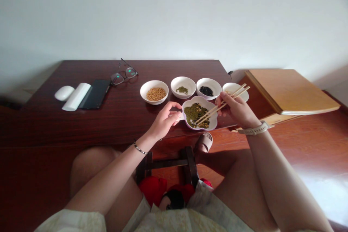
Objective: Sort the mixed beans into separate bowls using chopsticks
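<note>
My left hand (pixel 167 119) grips the short handle of a flower-shaped bowl (pixel 214 121) at the table's front edge. Inside lie mixed green, black and yellowish beans (pixel 195 111). Held in my right hand (pixel 235 108) is a pair of chopsticks (pixel 220 106), their tips down among those beans. Behind stand white round bowls: one of yellow soybeans (pixel 156 94), one with a few green beans (pixel 182 90), one of black beans (pixel 206 91). A fourth bowl (pixel 244 96) is partly hidden by my right hand and the chopsticks, so its contents are hard to make out.
Glasses (pixel 124 77), a dark phone (pixel 95 94), a white cylindrical object (pixel 76 96) and a white rounded object (pixel 64 93) lie left on the dark table (pixel 122 116). A light wooden cabinet (pixel 293 90) stands at the right. The wall rises behind.
</note>
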`<state>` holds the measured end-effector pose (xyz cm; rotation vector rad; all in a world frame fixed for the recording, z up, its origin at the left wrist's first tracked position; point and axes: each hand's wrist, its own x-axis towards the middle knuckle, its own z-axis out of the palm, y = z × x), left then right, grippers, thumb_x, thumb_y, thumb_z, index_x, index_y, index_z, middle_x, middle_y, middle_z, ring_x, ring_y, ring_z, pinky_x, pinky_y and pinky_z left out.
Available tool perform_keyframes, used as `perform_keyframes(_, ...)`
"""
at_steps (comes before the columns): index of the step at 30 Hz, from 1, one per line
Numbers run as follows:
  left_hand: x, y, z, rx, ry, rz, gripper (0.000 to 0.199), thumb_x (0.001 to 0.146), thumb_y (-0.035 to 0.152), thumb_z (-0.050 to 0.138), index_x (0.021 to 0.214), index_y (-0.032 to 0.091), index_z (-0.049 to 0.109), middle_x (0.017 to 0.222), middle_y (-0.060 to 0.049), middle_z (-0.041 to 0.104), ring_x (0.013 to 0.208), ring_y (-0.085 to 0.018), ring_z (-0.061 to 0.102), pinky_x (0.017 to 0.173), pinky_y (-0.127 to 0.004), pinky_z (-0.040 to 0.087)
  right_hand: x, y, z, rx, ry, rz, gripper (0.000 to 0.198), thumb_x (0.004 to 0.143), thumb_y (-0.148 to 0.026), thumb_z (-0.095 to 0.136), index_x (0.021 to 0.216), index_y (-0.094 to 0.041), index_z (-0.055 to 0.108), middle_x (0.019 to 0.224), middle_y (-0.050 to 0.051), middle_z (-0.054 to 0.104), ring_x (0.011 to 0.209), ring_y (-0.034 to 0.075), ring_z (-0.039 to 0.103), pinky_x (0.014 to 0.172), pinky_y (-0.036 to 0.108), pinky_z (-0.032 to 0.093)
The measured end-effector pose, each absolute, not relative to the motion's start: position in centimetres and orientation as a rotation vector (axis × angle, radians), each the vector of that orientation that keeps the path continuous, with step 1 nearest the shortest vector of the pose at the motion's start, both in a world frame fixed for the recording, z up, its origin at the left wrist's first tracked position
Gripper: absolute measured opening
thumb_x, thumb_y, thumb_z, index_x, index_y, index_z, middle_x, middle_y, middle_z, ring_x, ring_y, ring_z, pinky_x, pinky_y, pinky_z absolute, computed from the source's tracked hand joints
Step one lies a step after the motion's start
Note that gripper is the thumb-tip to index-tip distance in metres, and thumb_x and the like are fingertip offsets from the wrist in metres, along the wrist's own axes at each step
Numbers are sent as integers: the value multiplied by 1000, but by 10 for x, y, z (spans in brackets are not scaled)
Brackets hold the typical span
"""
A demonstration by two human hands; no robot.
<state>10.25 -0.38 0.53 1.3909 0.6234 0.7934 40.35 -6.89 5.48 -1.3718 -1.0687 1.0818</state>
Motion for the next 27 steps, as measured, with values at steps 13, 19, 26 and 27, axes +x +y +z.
perform_keyframes(13, 102, -5, 6, 1396, 622, 793, 24, 104, 35, 69, 120, 20, 61, 72, 7, 51, 63, -12, 47, 61, -26, 36, 406, -68, 55, -1339, -1035, 1061, 53, 94, -69, 80, 78, -19, 73, 63, 2, 66, 50, 11, 60, 44, 18, 49)
perform_keyframes(19, 102, -3, 4, 1403, 616, 792, 23, 104, 34, 68, 120, 19, 60, 71, 7, 51, 64, -12, 47, 61, -26, 37, 410, -62, 58, -1205, -882, 909, 47, 97, -61, 82, 75, -21, 68, 69, 1, 65, 51, 9, 59, 38, 18, 42)
perform_keyframes(26, 102, -3, 3, 1407, 616, 792, 24, 104, 34, 68, 120, 19, 60, 73, 7, 52, 64, -12, 48, 61, -26, 37, 427, -52, 50, -1090, -611, 598, 42, 101, -53, 80, 76, -22, 68, 76, -2, 68, 53, 7, 64, 42, 17, 50)
perform_keyframes(27, 102, -3, 3, 1410, 617, 791, 24, 104, 34, 68, 121, 19, 60, 73, 7, 52, 64, -12, 48, 61, -26, 37, 428, -51, 48, -1097, -595, 550, 42, 102, -53, 79, 76, -21, 69, 75, -2, 67, 53, 7, 65, 43, 16, 51)
